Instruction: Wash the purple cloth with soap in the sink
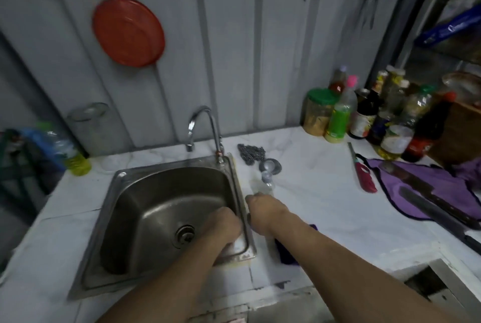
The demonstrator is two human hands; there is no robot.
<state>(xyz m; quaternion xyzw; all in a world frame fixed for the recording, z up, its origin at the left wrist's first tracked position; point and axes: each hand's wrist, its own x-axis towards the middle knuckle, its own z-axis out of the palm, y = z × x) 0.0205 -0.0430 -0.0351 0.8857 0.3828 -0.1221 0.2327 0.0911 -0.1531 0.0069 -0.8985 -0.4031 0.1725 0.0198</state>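
Observation:
A steel sink (114,192) is set into the white counter, with its drain (185,236) open and a curved tap (205,124) behind it. My left hand (221,223) hangs inside the sink against its right wall, back up, with the fingers hidden. My right hand (265,209) grips a small clear bottle (266,184) just right of the sink rim; the bottle is blurred. A dark purple cloth (286,253) lies on the counter, mostly hidden by my right forearm. A larger light purple cloth (426,192) is spread at the right.
Two long knives (442,208) lie on the light purple cloth, a red lighter (364,176) beside it. A steel scourer (251,153) and metal strainer (270,166) sit behind the bottle. Several bottles and jars (377,114) crowd the back right corner. A yellow-liquid bottle (73,156) stands at left.

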